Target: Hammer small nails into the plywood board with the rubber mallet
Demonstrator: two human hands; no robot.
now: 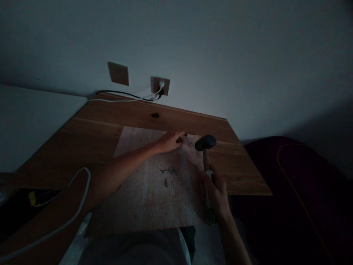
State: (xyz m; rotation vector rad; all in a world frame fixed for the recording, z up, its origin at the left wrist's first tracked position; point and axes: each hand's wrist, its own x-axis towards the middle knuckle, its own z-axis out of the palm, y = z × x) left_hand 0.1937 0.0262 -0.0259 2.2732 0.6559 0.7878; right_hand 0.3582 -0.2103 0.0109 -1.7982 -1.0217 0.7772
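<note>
One desk bears one board, right fingers clasping one hammer, left fingers curled, hold unclear.

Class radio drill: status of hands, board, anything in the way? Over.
Right hand gripping hammer, head up. Left hand curled near far edge of board, hold unclear. Loose fasteners mid-board, apart from both hands. White cable across view of left forearm.

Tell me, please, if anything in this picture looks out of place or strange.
The pale board overhangs the near edge of the wooden desk, which looks precarious. Small metal fasteners lie loosely scattered on the board. A white cable loops across the view of the left forearm. No damage is clear in this dim light.
</note>
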